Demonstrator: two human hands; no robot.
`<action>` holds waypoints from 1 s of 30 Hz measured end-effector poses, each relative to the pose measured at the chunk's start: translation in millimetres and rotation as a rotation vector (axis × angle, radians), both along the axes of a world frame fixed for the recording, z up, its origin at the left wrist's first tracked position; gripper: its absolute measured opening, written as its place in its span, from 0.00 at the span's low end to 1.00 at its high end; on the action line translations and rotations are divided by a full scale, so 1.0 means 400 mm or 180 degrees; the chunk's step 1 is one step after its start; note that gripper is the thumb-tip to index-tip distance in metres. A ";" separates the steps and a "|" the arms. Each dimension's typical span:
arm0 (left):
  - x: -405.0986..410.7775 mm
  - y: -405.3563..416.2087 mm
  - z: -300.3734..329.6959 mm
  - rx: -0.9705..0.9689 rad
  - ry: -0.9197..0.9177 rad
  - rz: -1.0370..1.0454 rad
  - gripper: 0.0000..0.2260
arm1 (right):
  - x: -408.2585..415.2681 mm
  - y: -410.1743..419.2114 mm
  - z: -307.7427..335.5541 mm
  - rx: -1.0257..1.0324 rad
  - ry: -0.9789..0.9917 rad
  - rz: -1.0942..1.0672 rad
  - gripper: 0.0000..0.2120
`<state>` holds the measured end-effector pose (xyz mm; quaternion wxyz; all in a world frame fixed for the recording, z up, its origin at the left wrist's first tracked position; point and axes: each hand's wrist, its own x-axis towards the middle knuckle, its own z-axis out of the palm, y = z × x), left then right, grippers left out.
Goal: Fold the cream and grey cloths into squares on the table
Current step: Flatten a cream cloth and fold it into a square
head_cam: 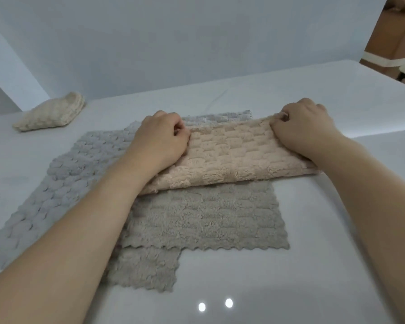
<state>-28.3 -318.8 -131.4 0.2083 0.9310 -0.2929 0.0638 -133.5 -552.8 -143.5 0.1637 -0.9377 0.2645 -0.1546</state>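
Item: beige cloth (229, 157), folded in half on the white table (337, 230), lying over a taupe-grey cloth (204, 218) and a pale grey cloth (63, 183). Left hand (160, 139) and right hand (304, 127) pinch its far corners, set apart. Folded cream cloth (52, 113) far left. Step: first fold closing. Next, probably: align edges, then fold crosswise.

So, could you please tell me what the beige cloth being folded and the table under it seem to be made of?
The beige cloth looks like plush microfibre or coral fleece: a fuzzy pile in raised blocks, soft and matte, bending limply where both hands pinch it. The table looks like smooth, glossy white laminate or plastic, as it mirrors two lamp spots; which one I cannot tell.
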 end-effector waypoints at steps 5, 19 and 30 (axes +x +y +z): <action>0.013 -0.001 0.015 -0.0147 0.0291 0.0025 0.09 | 0.008 -0.008 -0.012 0.0015 -0.0199 0.0050 0.11; 0.037 -0.004 0.027 -0.0244 0.0103 -0.0152 0.10 | 0.012 -0.021 -0.007 0.1578 -0.1355 0.0138 0.18; 0.065 0.008 0.015 -0.0036 0.0356 0.0096 0.06 | 0.031 -0.027 -0.011 0.1285 -0.1164 0.0102 0.04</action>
